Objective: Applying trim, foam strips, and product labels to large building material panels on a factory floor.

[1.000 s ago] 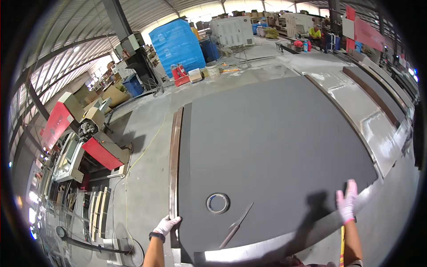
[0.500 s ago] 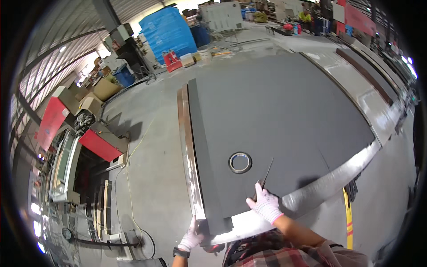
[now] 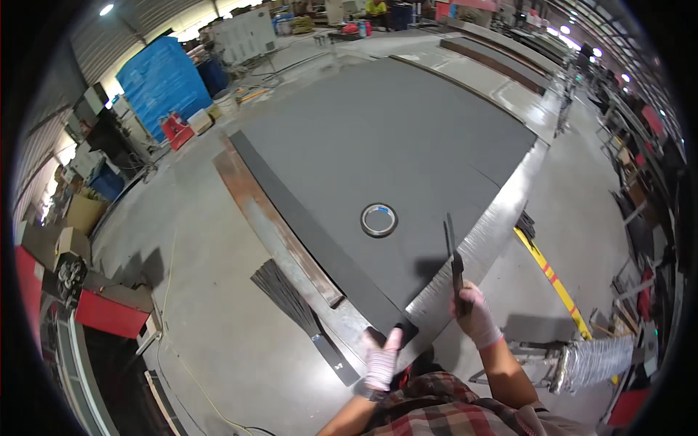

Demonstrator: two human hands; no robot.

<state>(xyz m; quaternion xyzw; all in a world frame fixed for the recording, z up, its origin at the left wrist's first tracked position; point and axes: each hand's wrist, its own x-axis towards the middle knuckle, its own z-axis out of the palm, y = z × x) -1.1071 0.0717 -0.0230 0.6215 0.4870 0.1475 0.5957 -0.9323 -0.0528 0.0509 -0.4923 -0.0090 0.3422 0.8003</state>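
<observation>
A pair of dark scissors (image 3: pixel 456 265) is gripped in my gloved right hand (image 3: pixel 476 314), with its blades slightly apart and pointing away from me above the table's near metal edge. My gloved left hand (image 3: pixel 381 363) is at the near corner, thumb and fingers apart, beside the dark end of a long grey strip (image 3: pixel 305 229). A small dark patch shows by its fingertips, too blurred to identify. The strip lies along the left side of a large dark grey sheet (image 3: pixel 349 138). On the sheet rests a roll of tape (image 3: pixel 379 220).
A brown-and-silver metal bar (image 3: pixel 265 218) runs along the table's left side. A bundle of dark strips (image 3: pixel 291 298) hangs there. Right of the table are a yellow strap (image 3: pixel 552 280) and a plastic-wrapped object (image 3: pixel 592 363). A blue-wrapped stack (image 3: pixel 163 87) stands far left.
My view has turned to the right. My right hand has raised the scissors, and their blades now show apart. My left hand has shifted from the bar's end to the near corner by the strip.
</observation>
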